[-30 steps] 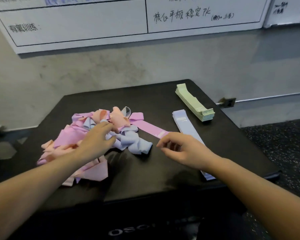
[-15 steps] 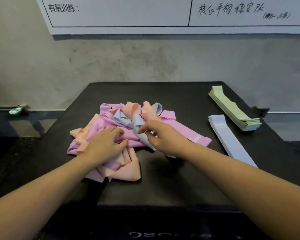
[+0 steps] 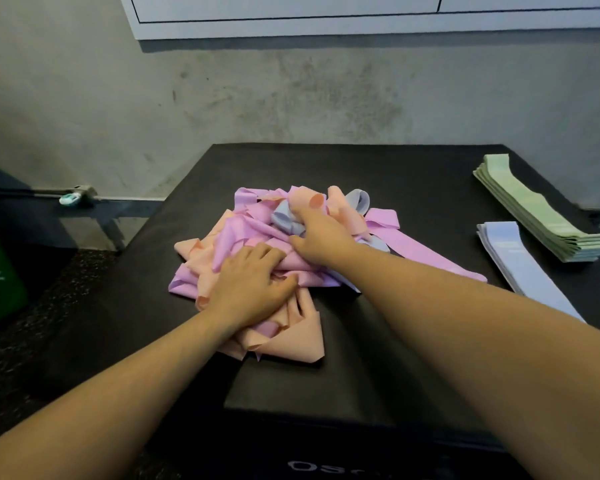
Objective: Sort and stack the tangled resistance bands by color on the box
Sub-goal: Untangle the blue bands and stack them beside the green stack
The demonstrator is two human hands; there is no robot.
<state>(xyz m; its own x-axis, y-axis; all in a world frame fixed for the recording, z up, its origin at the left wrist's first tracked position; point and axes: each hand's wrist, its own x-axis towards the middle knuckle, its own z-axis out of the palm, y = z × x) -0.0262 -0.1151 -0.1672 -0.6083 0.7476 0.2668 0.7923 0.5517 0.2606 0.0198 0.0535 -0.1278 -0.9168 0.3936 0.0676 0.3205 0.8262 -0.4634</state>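
Tangled bands (image 3: 257,244), pink, peach, lilac-blue, heaped mid-frame on black box (image 3: 413,174). Left hand (image 3: 253,285) presses pile, fingers spread. Right hand (image 3: 321,237) apparently pinches blue loop (image 3: 284,218). Soft, light, stretchy; pull free loop end.

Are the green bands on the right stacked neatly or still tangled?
Stacked neatly: the green bands lie flat in one aligned pile on the box, apart from the tangled heap.

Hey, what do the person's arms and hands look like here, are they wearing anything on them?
Both forearms are bare as far as the frame shows: no sleeves in view. The left hand and right hand have no gloves, and no rings, watch or wristbands show. Fingernails are too small to make out.
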